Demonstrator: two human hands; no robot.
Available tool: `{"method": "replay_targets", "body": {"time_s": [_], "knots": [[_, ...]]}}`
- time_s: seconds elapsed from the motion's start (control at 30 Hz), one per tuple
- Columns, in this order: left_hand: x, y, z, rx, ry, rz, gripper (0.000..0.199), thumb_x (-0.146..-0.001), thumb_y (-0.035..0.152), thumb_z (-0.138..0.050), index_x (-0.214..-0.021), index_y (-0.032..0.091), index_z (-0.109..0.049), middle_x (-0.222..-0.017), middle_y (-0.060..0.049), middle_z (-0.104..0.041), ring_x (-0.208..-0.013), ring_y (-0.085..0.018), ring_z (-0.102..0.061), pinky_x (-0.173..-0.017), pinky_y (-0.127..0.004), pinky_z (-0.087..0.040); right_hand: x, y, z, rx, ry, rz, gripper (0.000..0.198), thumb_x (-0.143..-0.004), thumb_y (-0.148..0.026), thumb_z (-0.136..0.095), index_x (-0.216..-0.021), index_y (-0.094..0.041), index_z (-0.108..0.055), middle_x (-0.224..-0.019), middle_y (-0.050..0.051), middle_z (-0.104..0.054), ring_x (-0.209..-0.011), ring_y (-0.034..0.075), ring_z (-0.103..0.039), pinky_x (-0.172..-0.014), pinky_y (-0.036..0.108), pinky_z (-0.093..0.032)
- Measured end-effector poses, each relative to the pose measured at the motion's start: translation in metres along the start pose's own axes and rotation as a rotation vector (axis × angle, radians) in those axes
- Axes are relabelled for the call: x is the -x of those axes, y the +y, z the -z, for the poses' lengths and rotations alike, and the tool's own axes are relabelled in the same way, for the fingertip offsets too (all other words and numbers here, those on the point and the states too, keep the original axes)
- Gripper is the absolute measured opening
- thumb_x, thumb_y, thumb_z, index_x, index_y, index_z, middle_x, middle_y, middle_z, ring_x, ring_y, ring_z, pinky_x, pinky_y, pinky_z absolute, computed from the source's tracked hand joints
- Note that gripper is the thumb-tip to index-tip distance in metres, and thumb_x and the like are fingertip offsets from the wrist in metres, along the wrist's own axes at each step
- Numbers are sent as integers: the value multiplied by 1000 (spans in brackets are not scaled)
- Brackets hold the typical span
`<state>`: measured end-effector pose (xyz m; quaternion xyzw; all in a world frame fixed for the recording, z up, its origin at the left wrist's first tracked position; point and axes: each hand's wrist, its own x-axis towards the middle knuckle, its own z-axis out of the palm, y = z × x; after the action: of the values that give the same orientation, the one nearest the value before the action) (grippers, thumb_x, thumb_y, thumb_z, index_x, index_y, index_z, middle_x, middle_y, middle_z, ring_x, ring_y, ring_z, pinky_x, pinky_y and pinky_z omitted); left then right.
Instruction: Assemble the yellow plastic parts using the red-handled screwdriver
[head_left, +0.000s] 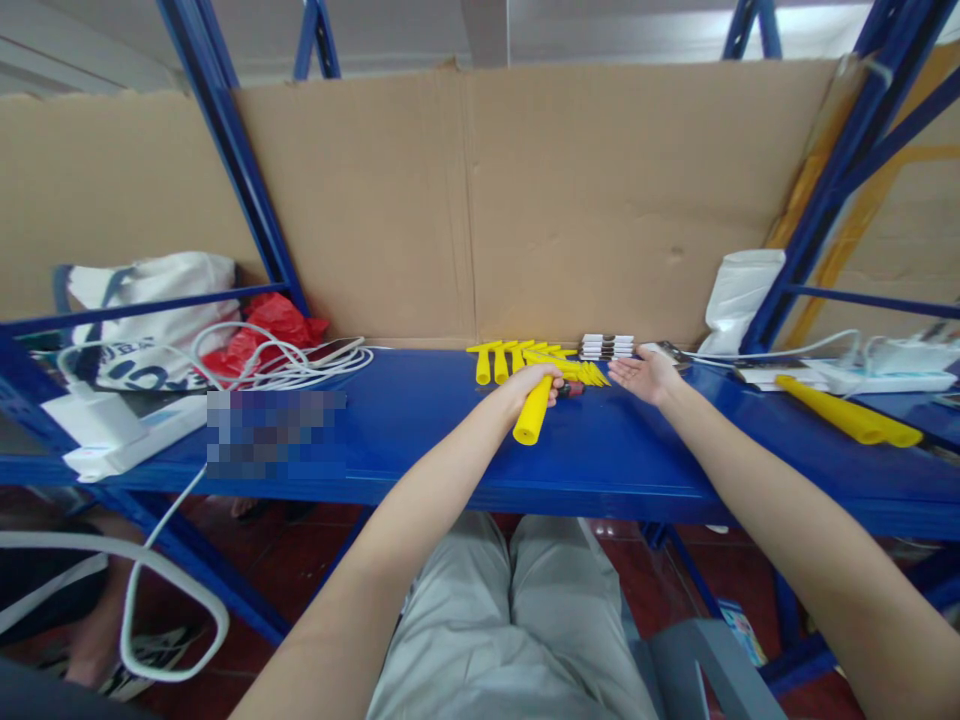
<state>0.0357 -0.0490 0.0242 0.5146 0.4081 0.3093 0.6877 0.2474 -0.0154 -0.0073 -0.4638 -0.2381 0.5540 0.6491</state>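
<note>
Curled round a yellow tube (532, 415), the left hand (529, 387) pinches it with its near end pointing towards the lap; the right hand (651, 376) is spread, palm turned up, with nothing to be seen in it. Cardboard (585, 200) walls the back, and below it runs the blue bench (420, 425). The held tube is over the middle of the bench, in front of the yellow T-pieces (501, 364). A white bag (169, 285) sits at left, a red bag (285, 318) beside it, a white pouch (739, 295) at right. Smaller things lie between the hands: a red-handled tool (572, 389) and, behind, white packs (609, 342).

A loosened left grip could let the tube drop and roll off the front edge, since its side looks round and smooth. Careless swings of the tube could scatter the T-pieces just behind; the right wrist, near the packs, might topple them.

Counted: one white bag, one red bag, one pouch, one tube in hand, two spare tubes (840, 412) at far right, at least three T-pieces, one tool. The packs are too small to count surely.
</note>
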Motion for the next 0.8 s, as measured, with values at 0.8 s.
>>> {"method": "replay_targets", "body": {"time_s": [0.8], "knots": [[-7, -4, 6, 3, 60, -30, 28, -83, 8, -43, -56, 17, -42, -41, 5, -40, -32, -4, -34, -37, -19, -26, -26, -21, 28, -43, 5, 264, 13, -85, -15, -39, -78, -19, -49, -64, 1, -56, -57, 11, -56, -54, 22, -50]]}}
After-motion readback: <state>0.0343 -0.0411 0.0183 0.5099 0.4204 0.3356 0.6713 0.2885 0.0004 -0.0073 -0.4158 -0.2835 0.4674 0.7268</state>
